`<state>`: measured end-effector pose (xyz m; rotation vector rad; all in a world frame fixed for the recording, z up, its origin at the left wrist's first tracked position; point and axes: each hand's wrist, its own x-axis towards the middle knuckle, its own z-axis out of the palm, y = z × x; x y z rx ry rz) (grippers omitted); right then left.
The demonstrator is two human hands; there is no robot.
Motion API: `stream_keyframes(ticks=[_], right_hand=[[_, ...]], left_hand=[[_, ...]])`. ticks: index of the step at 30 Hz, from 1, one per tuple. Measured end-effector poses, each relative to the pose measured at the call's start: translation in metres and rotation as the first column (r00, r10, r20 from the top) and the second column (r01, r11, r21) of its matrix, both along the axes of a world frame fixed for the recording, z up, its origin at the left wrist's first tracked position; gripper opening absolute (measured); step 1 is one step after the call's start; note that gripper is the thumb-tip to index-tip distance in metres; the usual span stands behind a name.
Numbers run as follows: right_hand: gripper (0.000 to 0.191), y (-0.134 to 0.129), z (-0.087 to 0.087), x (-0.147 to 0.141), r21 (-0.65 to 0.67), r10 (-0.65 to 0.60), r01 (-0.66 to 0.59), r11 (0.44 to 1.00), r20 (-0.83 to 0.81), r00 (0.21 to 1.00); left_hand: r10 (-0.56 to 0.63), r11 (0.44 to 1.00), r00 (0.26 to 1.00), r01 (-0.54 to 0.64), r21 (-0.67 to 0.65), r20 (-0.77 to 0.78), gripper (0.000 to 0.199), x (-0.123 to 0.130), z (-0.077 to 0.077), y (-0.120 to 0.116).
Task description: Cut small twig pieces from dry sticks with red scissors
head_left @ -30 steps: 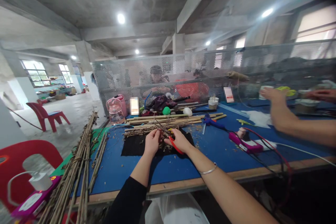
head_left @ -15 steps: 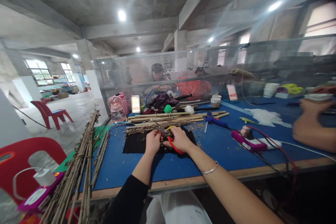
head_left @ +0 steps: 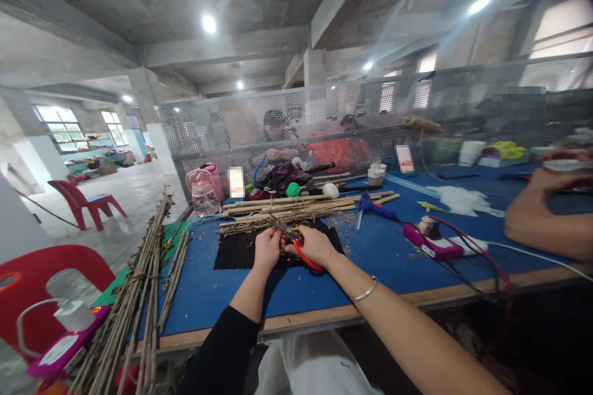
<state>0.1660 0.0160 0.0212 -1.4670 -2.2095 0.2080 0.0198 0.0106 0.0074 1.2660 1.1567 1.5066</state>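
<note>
My right hand is wrapped round scissors with red and yellow handles, their metal blades angled up and left. Close beside it, my left hand has its fingertips pinched near the blades; whatever they hold is too small to make out. Both hands are over a black cloth on the blue tabletop. Just beyond the fingers lie thin rough twigs and smoother pale sticks. Plant scraps are scattered around the cloth.
Long bundled twigs overhang the table's left edge. To the right lie a blue glue gun and a purple power strip with cables. A perforated metal screen stands behind. A co-worker's arm rests at the far right.
The scissors' handles have shifted slightly in my right hand, with less of the yellow one showing. My left hand keeps its pinch beside the blades. The whole view has shifted a little.
</note>
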Motion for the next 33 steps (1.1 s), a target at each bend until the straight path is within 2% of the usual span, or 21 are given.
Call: stream_keyframes(ticks=[9,16,19,24,33], right_hand=[[0.051,0.0010,-0.0020,-0.0003,-0.026,-0.022,0.023,0.999,0.013,1.000],[0.050,0.0030,-0.0044,-0.0013,0.004,-0.075,0.074,0.997,0.041,0.996],[0.051,0.0020,-0.0050,-0.0028,0.042,-0.083,0.081,0.996,0.044,0.996],[0.051,0.0013,-0.0055,-0.0042,0.104,-0.051,0.048,0.993,0.026,0.998],[0.053,0.0016,-0.0043,-0.0037,0.038,-0.101,0.098,0.994,0.092,0.991]], left_hand=[[-0.018,0.999,0.996,0.022,-0.047,0.092,0.022,0.0009,-0.0021,0.0026],[-0.059,0.989,0.934,0.102,-0.104,0.353,0.025,0.0017,-0.0030,0.0064],[-0.027,0.991,0.942,0.069,-0.115,0.334,0.024,0.0016,-0.0027,0.0062],[-0.076,0.986,0.954,0.114,-0.119,0.289,0.025,0.0025,-0.0030,0.0044],[-0.027,0.992,0.966,0.057,-0.110,0.255,0.024,0.0009,-0.0028,0.0042]])
